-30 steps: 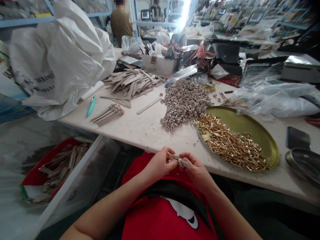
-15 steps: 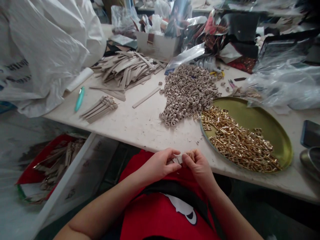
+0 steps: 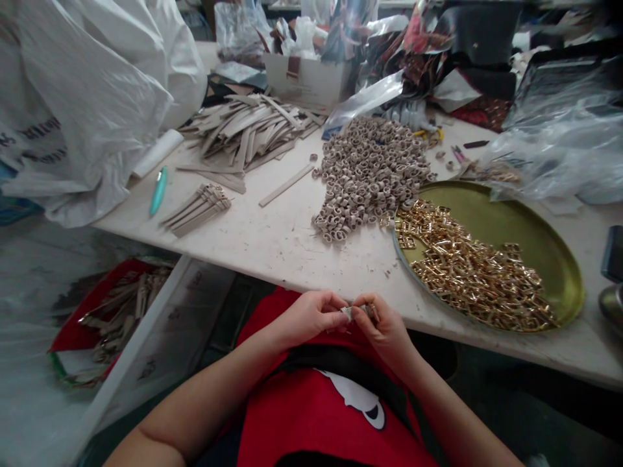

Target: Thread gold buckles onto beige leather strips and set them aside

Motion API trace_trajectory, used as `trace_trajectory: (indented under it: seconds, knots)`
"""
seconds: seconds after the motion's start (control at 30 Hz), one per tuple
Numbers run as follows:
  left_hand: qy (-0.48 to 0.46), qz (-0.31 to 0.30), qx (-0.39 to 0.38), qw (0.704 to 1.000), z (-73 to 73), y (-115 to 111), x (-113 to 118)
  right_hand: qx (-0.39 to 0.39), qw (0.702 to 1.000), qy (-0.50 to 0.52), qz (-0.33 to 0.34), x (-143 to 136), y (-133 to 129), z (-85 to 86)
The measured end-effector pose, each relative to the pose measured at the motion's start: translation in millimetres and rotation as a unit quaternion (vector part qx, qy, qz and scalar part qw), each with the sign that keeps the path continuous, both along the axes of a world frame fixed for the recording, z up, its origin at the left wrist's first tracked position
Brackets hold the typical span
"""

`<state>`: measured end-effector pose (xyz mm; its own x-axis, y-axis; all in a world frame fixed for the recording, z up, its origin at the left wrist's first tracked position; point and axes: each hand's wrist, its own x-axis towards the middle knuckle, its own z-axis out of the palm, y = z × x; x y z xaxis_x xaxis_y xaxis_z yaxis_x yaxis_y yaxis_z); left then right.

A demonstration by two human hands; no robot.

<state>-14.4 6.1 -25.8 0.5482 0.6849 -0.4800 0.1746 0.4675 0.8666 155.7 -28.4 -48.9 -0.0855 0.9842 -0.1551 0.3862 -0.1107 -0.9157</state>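
L hand (image 3: 311, 316) & R hand (image 3: 384, 327) both pinched shut on small beige strap piece (image 3: 351, 312) btwn fingertips, near table edge (image 3: 292, 272), long axis left-right, gold buckles (image 3: 477, 279) far-right, nearer R hand.

Long pale worktable (image 3: 272, 243), scuffed top; big white plastic sacks (image 3: 82, 97) at left; cluttered bench behind.
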Motion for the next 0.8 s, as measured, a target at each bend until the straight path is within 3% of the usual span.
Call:
trace_trajectory:
  seconds: [0.2,0.4,0.7,0.8]
  knots:
    - [0.037,-0.022,0.02,0.999,11.3,-17,4,0.004,0.998,0.007,0.06,6,-15,7.2]
    - [-0.062,-0.067,0.024,0.996,21.6,-26,0,-0.032,0.995,0.087,0.041,3,-28,15.3]
    - [-0.061,0.042,0.065,0.995,13.7,-48,6,-0.031,0.994,0.101,0.029,-2,-37,22.9]
    - [-0.006,-0.002,0.082,0.997,16.6,-49,5,0.003,0.996,0.09,0.023,-2,-41,21.7]
